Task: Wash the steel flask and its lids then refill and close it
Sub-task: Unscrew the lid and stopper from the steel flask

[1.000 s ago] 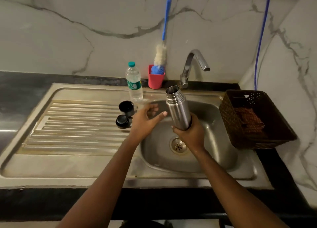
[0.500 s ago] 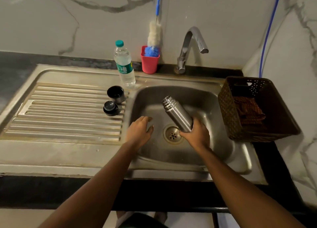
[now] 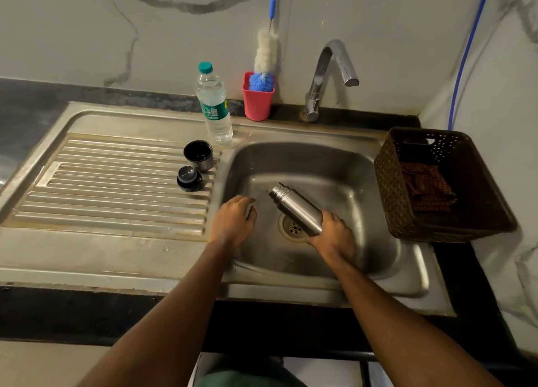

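No wording is coming through legibly anywhere. The clear plastic water bottle with a teal cap (image 3: 213, 95), standing just left of the curved steel tap (image 3: 321, 75), is carrying a green wrap-around label (image 3: 210, 110) with a white patch and a yellow spot. Its print is showing too small and blurred to read.

One steel flask (image 3: 298, 209) and two lids (image 3: 198, 154). One water bottle (image 3: 214, 107), one brush (image 3: 265, 55), one red cup (image 3: 257, 104), one basket (image 3: 390, 188).
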